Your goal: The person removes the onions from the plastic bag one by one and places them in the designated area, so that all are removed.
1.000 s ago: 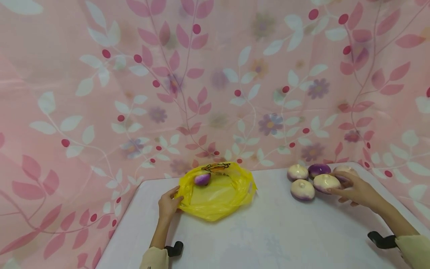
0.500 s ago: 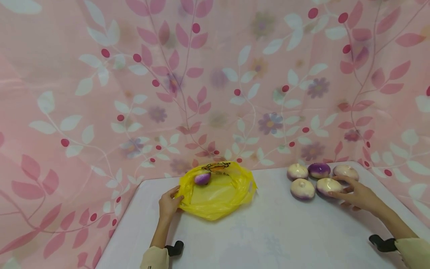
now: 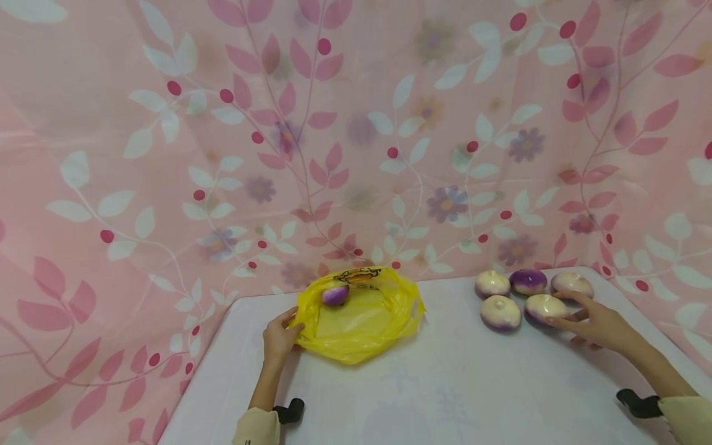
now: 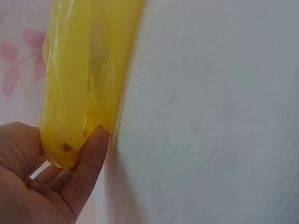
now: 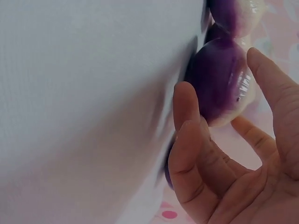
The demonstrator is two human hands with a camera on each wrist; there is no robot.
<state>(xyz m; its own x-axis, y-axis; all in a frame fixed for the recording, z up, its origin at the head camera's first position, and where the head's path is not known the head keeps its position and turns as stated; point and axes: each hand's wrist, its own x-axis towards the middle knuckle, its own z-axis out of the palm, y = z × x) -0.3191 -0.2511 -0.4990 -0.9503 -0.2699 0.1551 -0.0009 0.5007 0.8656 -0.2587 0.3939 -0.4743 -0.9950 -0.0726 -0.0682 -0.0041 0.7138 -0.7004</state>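
Observation:
A yellow plastic bag lies with its mouth spread wide on the table, and one purple-and-white turnip sits inside at its left. My left hand pinches the bag's left rim between thumb and fingers; the left wrist view shows the film in the grip. At the right, my right hand has its fingers spread loosely around the near right turnip, which rests on the table. In the right wrist view that turnip lies between separated fingers, and I cannot tell whether they touch it.
Several more turnips stand close by: a pale one, a purple one, another at the back right and one in front. A white cloth covers the table. Behind it hangs a pink floral curtain.
The near right turnip has shifted slightly right, away from the front one, and settled level on the table. My right hand has drawn a little to the right. The left hand and bag stay put.

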